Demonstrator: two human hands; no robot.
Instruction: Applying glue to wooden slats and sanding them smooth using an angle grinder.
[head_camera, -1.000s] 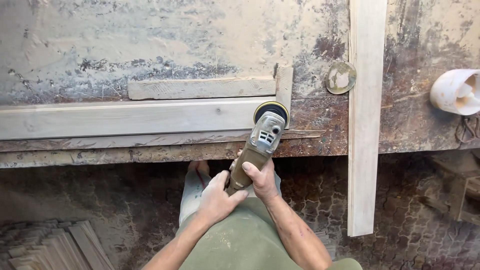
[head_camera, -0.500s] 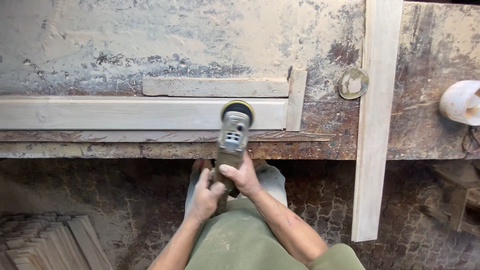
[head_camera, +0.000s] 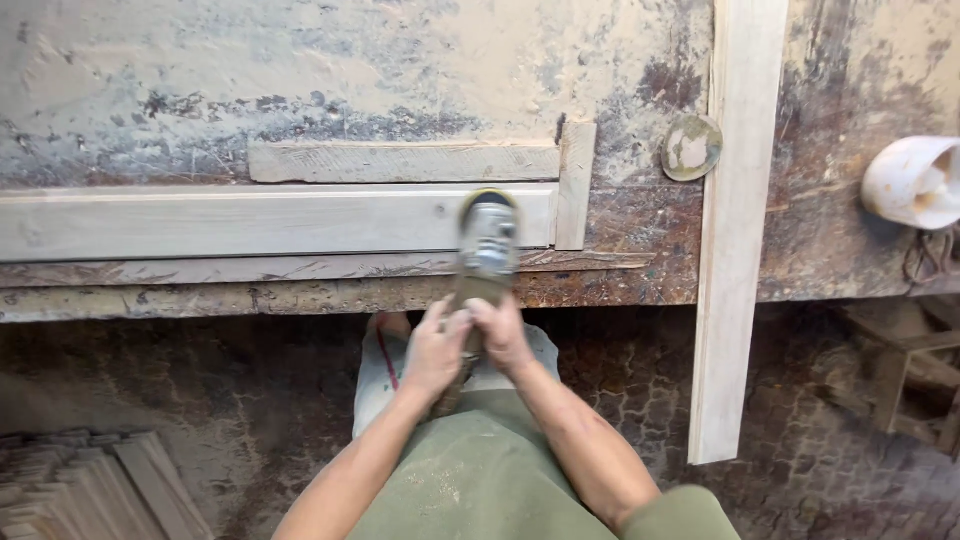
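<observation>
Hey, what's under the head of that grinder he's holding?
The grinder, gripped by the left hand and right hand, sits over the pale wooden board on the workbench. The sanding disc face is covered.

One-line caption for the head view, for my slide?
Both hands, left and right, grip a sander on a board on the bench.
</observation>
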